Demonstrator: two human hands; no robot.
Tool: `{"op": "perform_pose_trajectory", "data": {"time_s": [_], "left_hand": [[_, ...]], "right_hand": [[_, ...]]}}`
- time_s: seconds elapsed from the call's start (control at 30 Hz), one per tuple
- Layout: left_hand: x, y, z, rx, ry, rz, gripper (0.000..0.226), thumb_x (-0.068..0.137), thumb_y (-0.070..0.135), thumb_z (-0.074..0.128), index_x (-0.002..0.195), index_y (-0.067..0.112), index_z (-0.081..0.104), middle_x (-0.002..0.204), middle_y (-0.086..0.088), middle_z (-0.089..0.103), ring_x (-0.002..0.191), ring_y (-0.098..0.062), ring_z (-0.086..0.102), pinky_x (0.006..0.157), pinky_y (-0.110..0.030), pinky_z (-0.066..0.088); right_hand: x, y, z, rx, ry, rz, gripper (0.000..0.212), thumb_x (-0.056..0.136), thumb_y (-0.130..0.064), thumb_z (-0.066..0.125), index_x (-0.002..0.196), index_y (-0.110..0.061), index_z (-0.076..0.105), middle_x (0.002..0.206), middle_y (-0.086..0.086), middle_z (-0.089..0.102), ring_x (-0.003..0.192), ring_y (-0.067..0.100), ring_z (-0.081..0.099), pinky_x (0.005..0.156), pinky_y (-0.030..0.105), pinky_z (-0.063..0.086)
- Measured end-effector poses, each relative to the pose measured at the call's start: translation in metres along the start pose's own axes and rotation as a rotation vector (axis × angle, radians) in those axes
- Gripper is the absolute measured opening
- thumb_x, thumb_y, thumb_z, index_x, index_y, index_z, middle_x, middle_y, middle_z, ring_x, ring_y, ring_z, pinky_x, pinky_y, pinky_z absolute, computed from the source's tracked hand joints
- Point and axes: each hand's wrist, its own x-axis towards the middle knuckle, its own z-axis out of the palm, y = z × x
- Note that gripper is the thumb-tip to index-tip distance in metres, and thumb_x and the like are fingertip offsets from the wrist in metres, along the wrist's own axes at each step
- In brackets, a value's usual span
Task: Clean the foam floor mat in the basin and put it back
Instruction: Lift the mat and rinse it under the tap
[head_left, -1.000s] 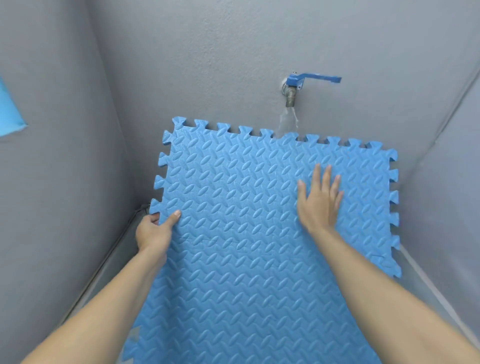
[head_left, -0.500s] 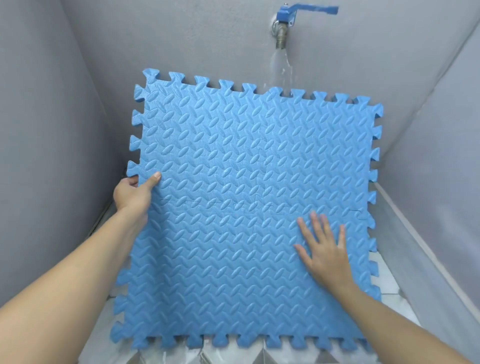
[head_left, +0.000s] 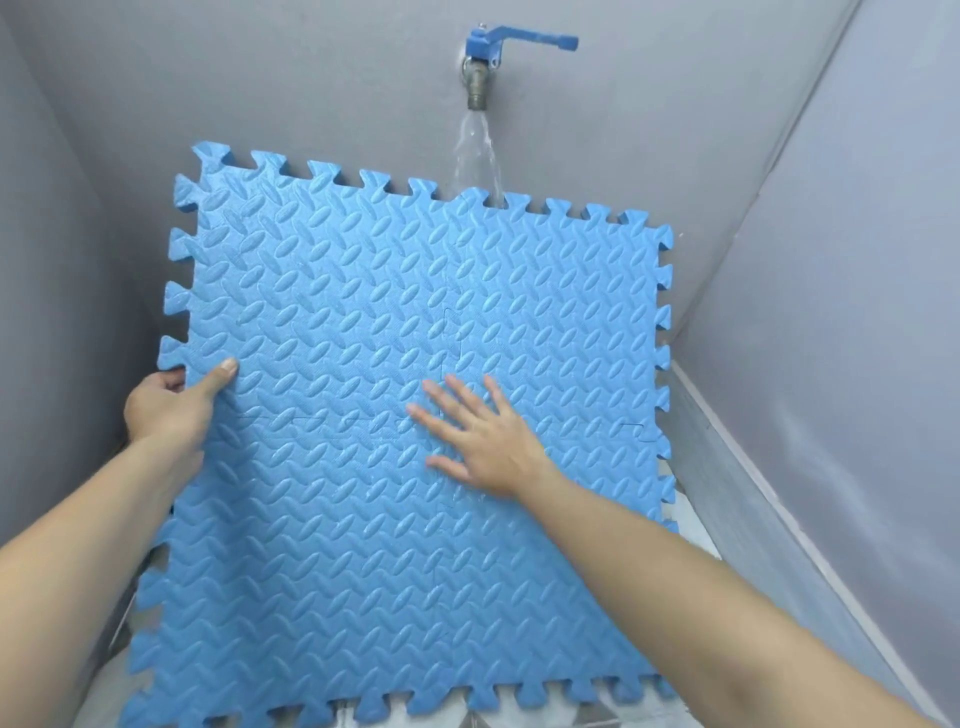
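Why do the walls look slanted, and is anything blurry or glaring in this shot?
Head view: the wide-angle lens bends the grey walls inward; lighting is soft and even, no harsh glare; the foam mat pattern is sharp, as are the left hand and right hand; only the water stream under the tap smears slightly.

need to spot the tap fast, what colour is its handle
Blue, a bright blue lever on the tap, above a dull metal spout. The head view shows it clearly.
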Motion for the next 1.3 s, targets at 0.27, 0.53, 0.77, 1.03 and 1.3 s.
{"op": "perform_pose_trajectory", "data": {"time_s": [0.27,0.53,0.77,1.03,1.3], "left_hand": [[-0.006,0.003,-0.002,-0.017,-0.02,0.006,0.073,0.079,0.038,0.075,0.137,0.006,0.046,0.14,-0.007,0.049,0.126,-0.026,0.048,0.099,-0.033,0.036],[-0.009,0.008,-0.003,-0.04,-0.03,-0.01,0.071,0.08,0.035,0.075,0.136,0.003,0.046,0.14,-0.012,0.049,0.126,-0.031,0.048,0.1,-0.039,0.037],[-0.004,0.009,-0.004,-0.026,-0.023,-0.011,0.072,0.079,0.035,0.076,0.136,0.003,0.046,0.139,-0.011,0.049,0.125,-0.029,0.048,0.099,-0.036,0.037],[-0.018,-0.007,-0.003,0.066,-0.049,-0.014,0.073,0.078,0.039,0.076,0.136,0.005,0.047,0.139,-0.01,0.05,0.125,-0.029,0.049,0.101,-0.038,0.038],[-0.011,-0.008,-0.009,0.343,-0.037,-0.044,0.077,0.085,0.052,0.062,0.141,0.005,0.037,0.145,-0.022,0.031,0.131,-0.042,0.034,0.106,-0.052,0.034]], "right_hand": [[0.071,0.126,-0.14,0.415,0.35,0.711,0.076,0.094,0.002,0.034,0.155,-0.015,-0.007,0.164,-0.004,-0.011,0.151,0.021,-0.009,0.108,0.036,0.036],[0.114,0.123,-0.205,0.08,0.412,0.605,0.104,0.074,0.015,0.047,0.152,-0.009,-0.018,0.161,0.006,-0.025,0.15,0.02,-0.014,0.123,0.04,-0.004],[0.129,0.137,-0.22,0.069,0.243,0.641,0.097,0.083,0.005,0.048,0.153,-0.009,-0.017,0.161,0.004,-0.025,0.151,0.022,-0.012,0.122,0.044,0.001],[0.088,0.138,-0.223,0.328,0.177,0.693,0.101,0.077,0.008,0.042,0.154,-0.022,-0.015,0.162,-0.005,-0.02,0.15,0.024,-0.014,0.12,0.049,-0.001],[-0.068,0.115,-0.06,0.893,0.251,1.426,0.099,0.077,-0.058,0.07,0.154,-0.025,0.017,0.158,0.009,0.029,0.143,0.032,0.03,0.115,0.056,0.023]]}}
